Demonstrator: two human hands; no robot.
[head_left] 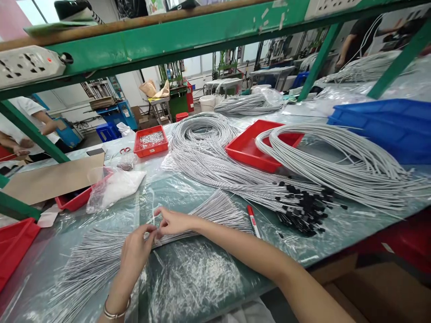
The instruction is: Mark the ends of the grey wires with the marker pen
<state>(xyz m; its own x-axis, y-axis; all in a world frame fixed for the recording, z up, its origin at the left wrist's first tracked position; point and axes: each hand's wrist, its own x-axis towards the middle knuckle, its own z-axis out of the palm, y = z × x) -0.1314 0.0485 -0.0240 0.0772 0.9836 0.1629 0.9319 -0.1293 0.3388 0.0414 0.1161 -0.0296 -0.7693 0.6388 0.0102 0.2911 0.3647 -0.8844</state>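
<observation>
A bundle of thin grey wires (pixel 97 251) lies across the table, narrow in the middle and fanned out at both ends. At its narrow middle, a thin white tie strip (pixel 153 202) stands up from between my fingers. My left hand (pixel 136 251) is closed in a pinch there, thumb and index fingertip together; what lies between them is mostly hidden. My right hand (pixel 173 223) meets it from the right, its fingers bent and closed at the strip's lower part. A red-and-white marker (pixel 253 220) lies right of the bundle's right end.
Long coiled cables (pixel 202 130) with black connectors (pixel 303 206) lie behind. More grey cable (pixel 336 161) rests over a red tray (pixel 247 146). A red bin (pixel 151 150) holds small metal parts. Blue crates (pixel 387 125) stand right; a green shelf beam (pixel 188 33) crosses above. A co-worker (pixel 30 121) is at left.
</observation>
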